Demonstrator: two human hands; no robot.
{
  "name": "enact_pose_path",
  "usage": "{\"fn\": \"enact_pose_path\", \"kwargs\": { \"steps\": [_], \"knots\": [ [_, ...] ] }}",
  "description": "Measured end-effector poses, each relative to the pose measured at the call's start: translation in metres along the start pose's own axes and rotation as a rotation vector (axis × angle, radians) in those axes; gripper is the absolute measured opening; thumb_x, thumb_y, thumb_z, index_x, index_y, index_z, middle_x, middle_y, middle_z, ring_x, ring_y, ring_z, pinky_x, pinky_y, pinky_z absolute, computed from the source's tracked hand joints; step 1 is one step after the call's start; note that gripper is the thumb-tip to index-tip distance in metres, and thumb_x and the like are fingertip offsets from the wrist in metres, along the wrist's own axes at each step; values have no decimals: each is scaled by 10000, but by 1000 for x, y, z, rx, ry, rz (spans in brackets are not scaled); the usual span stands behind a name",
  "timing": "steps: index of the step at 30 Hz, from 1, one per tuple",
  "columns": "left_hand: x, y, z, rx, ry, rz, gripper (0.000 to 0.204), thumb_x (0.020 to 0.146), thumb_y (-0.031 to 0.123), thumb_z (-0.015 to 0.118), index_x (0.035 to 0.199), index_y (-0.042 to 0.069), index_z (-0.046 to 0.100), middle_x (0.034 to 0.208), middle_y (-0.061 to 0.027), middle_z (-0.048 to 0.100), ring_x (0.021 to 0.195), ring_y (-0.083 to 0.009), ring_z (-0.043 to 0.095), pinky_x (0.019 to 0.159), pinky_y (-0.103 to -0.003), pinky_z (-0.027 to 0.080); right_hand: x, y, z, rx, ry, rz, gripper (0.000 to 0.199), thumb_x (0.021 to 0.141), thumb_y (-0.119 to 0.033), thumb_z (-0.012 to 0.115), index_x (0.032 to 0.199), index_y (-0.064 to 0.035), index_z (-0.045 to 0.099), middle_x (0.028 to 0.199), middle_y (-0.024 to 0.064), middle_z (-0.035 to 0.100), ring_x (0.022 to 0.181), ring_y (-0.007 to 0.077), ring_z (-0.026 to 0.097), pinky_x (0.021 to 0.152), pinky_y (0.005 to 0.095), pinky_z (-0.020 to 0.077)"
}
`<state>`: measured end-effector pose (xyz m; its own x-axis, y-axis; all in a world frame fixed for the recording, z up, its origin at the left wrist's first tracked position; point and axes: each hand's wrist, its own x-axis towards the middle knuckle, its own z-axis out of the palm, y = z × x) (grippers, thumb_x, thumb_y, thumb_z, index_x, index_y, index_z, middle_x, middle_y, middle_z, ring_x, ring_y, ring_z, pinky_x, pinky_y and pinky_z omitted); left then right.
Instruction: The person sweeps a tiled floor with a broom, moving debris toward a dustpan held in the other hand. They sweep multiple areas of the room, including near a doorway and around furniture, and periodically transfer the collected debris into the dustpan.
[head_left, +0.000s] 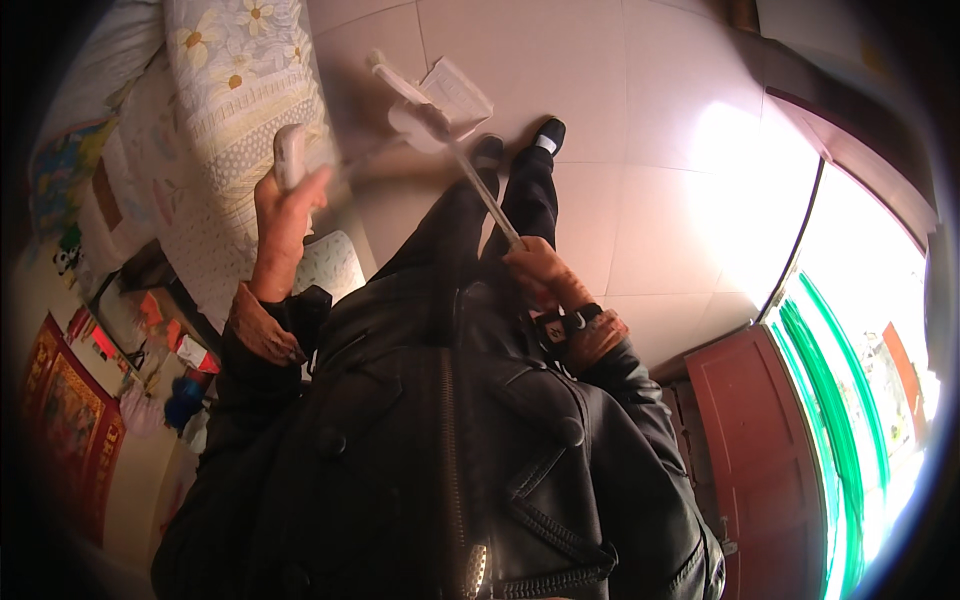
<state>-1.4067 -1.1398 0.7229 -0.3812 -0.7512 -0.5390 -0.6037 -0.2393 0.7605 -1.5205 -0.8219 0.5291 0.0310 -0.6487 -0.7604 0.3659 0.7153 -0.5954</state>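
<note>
My left hand (283, 222) is closed around a thick white rounded handle (289, 158), held up beside the bed. From there a faint, blurred pale streak runs toward a white dustpan (462, 100) low over the tiled floor; whether they join is hard to make out. In my right hand (537, 262), at waist height, is the pole of a broom (486, 196), slanting down and away to the left. Its pale head (420, 124) is blurred and overlaps the dustpan's near left side, just ahead of my feet.
A bed with a flowered quilt (235, 75) stands along the left. Light floor tiles (660, 200) spread ahead and to the right. At the right are a reddish-brown door (745, 440) and a bright doorway with green strips (825, 400). Small items crowd the left edge.
</note>
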Motion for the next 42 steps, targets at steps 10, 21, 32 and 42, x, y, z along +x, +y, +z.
{"fn": "enact_pose_path", "kwargs": {
  "steps": [10, 21, 32, 42],
  "knots": [
    [-18, -34, -31, -126, 85, -47, 195, 750, 98, 602, 608, 42, 480, 573, -24, 482, 542, -106, 452, 543, -242, 347, 76, -65, -70, -353, 515, 42, 225, 708, -187, 599, 761, 30, 570, 590, 125, 575, 458, 212, 579, 428, 337, 482],
    [-29, -29, 0, -59, 149, -25, 205, 759, 122, 594, 612, 48, 472, 563, -29, 473, 545, -115, 451, 552, -241, 349, 72, 17, -41, -563, 82, 136, 184, 678, -130, 570, 655, 44, 515, 526, 124, 533, 427, 226, 557, 393, 353, 462],
    [-104, -60, 36, -192, 270, -67, 213, 737, 105, 616, 592, 57, 466, 561, -21, 458, 538, -121, 461, 548, -252, 359, -72, 67, -118, -320, 122, -40, 222, 655, -183, 649, 793, -66, 521, 647, 73, 544, 575, 201, 554, 493, 323, 467],
    [-162, -107, 80, -378, 390, -115, 226, 698, 107, 636, 565, 42, 465, 547, -43, 476, 533, -149, 479, 555, -256, 363, 0, 75, -200, 41, 395, -20, 180, 709, -94, 549, 601, 42, 502, 526, 77, 523, 436, 188, 566, 376, 321, 451]
  ]
}}
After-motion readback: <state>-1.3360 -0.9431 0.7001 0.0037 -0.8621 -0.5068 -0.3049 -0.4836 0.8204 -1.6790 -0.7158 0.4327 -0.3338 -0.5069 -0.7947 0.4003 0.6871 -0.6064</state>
